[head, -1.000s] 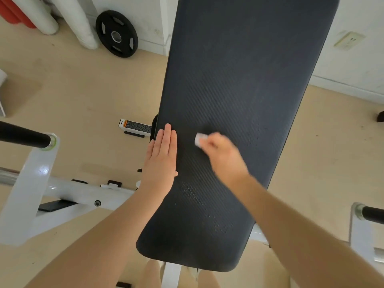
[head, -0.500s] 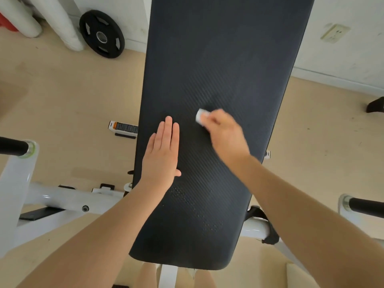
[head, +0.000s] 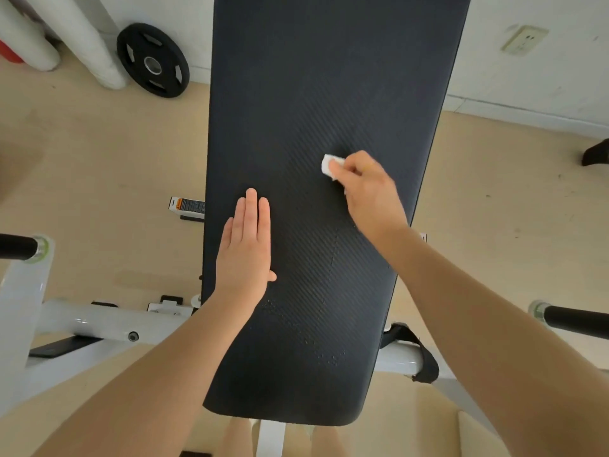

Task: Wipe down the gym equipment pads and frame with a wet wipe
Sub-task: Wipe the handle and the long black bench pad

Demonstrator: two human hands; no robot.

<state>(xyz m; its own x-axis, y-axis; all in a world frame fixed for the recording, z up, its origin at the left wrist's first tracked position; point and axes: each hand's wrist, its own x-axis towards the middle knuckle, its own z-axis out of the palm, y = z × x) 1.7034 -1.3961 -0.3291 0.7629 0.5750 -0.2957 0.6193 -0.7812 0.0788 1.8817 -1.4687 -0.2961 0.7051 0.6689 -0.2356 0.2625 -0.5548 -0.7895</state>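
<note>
Head view: right hand (head: pixel 369 192) pinches wipe (head: pixel 328 164) on pad (head: pixel 329 77); left hand (head: pixel 245 249) lies flat beside

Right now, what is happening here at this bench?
A person is wiping the black bench pad with a small folded white wet wipe. The right hand pinches the wipe and presses it on the pad's right half. The left hand lies flat on the pad, fingers straight. The white frame is not being touched.

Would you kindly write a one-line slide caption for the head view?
Right hand wipes the black bench pad with a folded wet wipe while the left hand rests flat on it.
</note>
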